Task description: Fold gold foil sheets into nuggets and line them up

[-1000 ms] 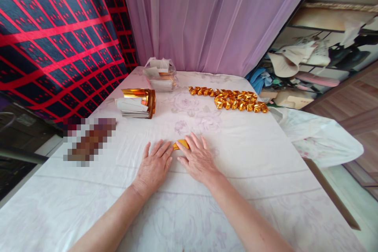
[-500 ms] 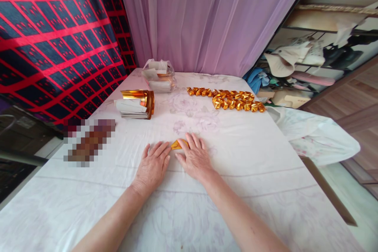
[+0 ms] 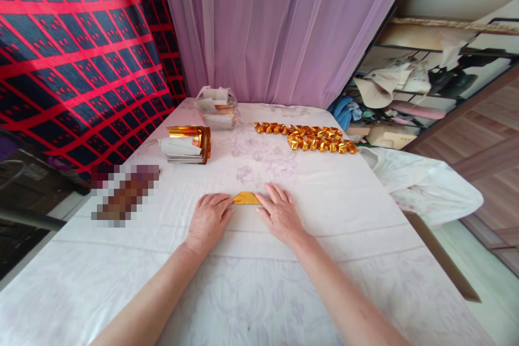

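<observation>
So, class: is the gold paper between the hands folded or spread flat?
Folded: the gold paper shows as a small flat triangle between both hands.

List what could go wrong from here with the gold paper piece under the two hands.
1. The small folded gold foil paper is pinned only at its ends by the left hand and right hand; it may slip and crease crooked.
2. The white floral cloth looks soft, so it could bunch and blur the crease.
3. A sweeping arm might scatter the row of folded gold pieces.
</observation>
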`<state>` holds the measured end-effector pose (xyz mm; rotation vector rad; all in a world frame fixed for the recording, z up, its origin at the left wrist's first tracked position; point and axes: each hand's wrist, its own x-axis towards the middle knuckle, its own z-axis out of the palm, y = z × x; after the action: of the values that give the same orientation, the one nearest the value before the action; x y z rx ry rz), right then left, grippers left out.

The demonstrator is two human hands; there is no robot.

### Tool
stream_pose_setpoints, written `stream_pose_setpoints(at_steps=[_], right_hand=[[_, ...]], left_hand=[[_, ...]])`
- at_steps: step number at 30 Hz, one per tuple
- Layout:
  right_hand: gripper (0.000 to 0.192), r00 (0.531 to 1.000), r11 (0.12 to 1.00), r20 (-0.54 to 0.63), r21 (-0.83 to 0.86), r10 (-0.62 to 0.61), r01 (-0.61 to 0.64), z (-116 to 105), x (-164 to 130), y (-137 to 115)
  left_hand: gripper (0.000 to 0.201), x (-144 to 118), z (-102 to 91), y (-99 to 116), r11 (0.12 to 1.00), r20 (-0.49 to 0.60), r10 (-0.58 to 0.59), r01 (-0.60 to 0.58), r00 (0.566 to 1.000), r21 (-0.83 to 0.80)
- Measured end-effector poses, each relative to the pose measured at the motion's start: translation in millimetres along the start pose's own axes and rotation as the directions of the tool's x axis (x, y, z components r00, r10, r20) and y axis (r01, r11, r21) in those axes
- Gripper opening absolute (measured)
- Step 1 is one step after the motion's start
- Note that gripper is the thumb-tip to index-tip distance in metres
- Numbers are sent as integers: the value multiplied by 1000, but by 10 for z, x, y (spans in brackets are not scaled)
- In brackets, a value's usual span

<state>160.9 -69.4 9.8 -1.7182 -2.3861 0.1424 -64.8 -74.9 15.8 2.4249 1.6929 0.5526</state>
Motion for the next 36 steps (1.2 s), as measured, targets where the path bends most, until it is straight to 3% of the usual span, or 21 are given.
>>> stream_pose_setpoints(at_steps=[4, 10, 15, 21, 27, 36], right_hand=[[28, 995, 997, -94, 70, 24, -17, 13, 21, -9], [27, 986, 997, -167, 70, -15, 27, 49, 36, -38], [28, 982, 998, -188, 57, -25, 36, 14, 56, -8], [31, 987, 987, -156, 157, 39, -14, -83, 180, 48], [32, 961, 921, -159, 357, 224, -156, -152, 467, 174], [36, 941, 886, -204, 435, 271, -161, 6, 710, 335]], left_hand=[[19, 131, -55, -20, 1000, 14, -4, 4, 1000, -18], [17, 190, -82, -11, 1000, 31, -29, 29, 999, -5], [20, 203, -86, 34, 998, 40, -58, 58, 997, 13], [23, 346, -92, 68, 993, 62, -118, 119, 991, -13], [21, 659, -59, 109, 958, 29, -222, 224, 975, -178], [24, 988, 204, 127, 782, -39, -416, 336, 908, -526]])
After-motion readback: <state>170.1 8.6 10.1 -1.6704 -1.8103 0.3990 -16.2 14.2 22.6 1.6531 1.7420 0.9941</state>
